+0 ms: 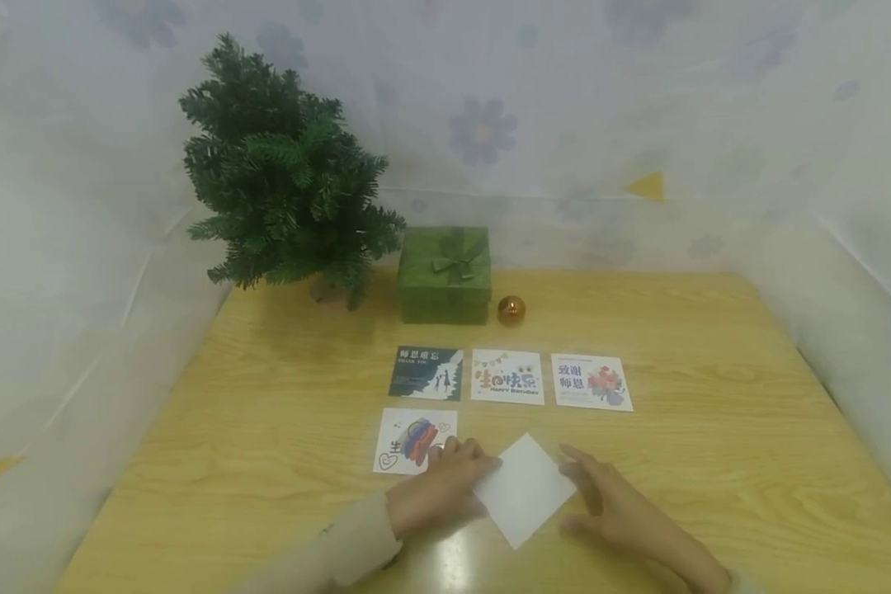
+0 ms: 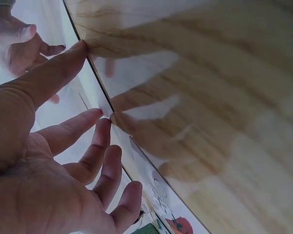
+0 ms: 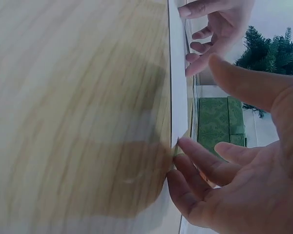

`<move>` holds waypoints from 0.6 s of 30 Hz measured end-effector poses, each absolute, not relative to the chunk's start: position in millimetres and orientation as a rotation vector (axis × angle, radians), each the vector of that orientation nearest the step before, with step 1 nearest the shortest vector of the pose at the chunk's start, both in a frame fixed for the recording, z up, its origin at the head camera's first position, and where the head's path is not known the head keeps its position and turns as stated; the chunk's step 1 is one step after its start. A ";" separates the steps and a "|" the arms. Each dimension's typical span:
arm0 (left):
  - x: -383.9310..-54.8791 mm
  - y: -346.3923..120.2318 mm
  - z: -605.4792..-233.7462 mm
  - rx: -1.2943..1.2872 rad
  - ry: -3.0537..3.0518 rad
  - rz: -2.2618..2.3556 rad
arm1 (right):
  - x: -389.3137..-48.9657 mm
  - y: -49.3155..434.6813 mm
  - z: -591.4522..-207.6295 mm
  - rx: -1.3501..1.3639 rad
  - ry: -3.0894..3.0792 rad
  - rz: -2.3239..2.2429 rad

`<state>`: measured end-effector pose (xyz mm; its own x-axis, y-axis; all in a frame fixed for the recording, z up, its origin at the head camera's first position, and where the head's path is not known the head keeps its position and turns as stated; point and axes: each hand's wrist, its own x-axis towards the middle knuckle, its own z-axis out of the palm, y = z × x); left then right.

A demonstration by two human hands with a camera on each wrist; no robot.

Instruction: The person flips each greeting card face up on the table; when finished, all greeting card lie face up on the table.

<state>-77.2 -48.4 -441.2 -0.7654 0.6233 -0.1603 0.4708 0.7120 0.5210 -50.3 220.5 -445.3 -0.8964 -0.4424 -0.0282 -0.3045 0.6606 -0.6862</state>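
Observation:
A blank white square card (image 1: 525, 492) lies on the table, turned so one corner points toward the far side. At its left corner, my left hand (image 1: 445, 485) touches the edge with its fingertips; the left wrist view shows that thumb (image 2: 63, 68) and fingers apart, loosely bent. My right hand (image 1: 615, 505) is at the card's right corner, thumb spread away from the fingers. Up close in the right wrist view, a fingertip of the right hand (image 3: 234, 180) meets the end of the white card (image 3: 178, 87). A burger-like picture card (image 1: 416, 441) lies partly behind my left hand.
Beyond the hands lie a dark thank-you card (image 1: 425, 374), a birthday card (image 1: 507, 378) and a flower card (image 1: 592, 382) in a row. Farther back stand a green gift box (image 1: 445, 276), a shiny copper ball (image 1: 511, 310) and a small artificial tree (image 1: 282, 173).

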 end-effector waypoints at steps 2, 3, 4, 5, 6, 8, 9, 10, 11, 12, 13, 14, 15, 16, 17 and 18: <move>-77.2 -47.9 -441.7 0.858 2.602 0.656 | -49.9 218.4 -444.6 -0.586 2.666 -1.084; -77.3 -47.5 -442.0 0.857 2.605 0.657 | -49.7 217.2 -444.4 -0.568 2.660 -1.100; -77.3 -47.4 -441.7 0.856 2.607 0.655 | -49.5 216.1 -444.2 -0.550 2.652 -1.117; -77.3 -47.2 -441.6 0.855 2.607 0.653 | -49.2 215.2 -444.0 -0.542 2.648 -1.133; -77.2 -47.2 -441.2 0.858 2.609 0.651 | -49.0 214.1 -444.1 -0.526 2.650 -1.144; -77.2 -47.1 -440.3 0.865 2.610 0.641 | -48.7 212.7 -444.8 -0.528 2.662 -1.166; -77.2 -47.2 -439.9 0.870 2.610 0.637 | -48.6 212.1 -445.1 -0.531 2.671 -1.173; -77.2 -47.4 -439.1 0.875 2.609 0.630 | -48.6 211.6 -445.4 -0.544 2.677 -1.179; -77.1 -47.5 -438.4 0.880 2.607 0.625 | -48.6 211.1 -445.6 -0.562 2.681 -1.182; -76.8 -47.6 -437.4 0.882 2.602 0.625 | -48.7 210.5 -445.8 -0.569 2.680 -1.187; -76.9 -47.6 -436.8 0.890 2.600 0.619 | -48.5 210.0 -445.9 -0.582 2.679 -1.189; -76.8 -47.5 -436.0 0.892 2.596 0.615 | -48.4 209.2 -446.0 -0.592 2.675 -1.191; -76.8 -47.4 -435.7 0.897 2.596 0.607 | -48.3 208.3 -446.0 -0.591 2.675 -1.186; -76.8 -47.1 -435.2 0.900 2.594 0.602 | -48.5 207.4 -446.2 -0.604 2.675 -1.187; -77.1 -46.7 -435.2 0.902 2.592 0.596 | -48.4 206.5 -446.3 -0.606 2.676 -1.184; -77.3 -46.4 -435.2 0.905 2.591 0.592 | -48.3 205.9 -446.6 -0.600 2.676 -1.183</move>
<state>-77.3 -46.4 -435.2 -0.7425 0.6478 -0.1703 0.5095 0.7113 0.4843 -48.3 205.9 -446.6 -0.9078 -0.4189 0.0202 -0.2969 0.6079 -0.7364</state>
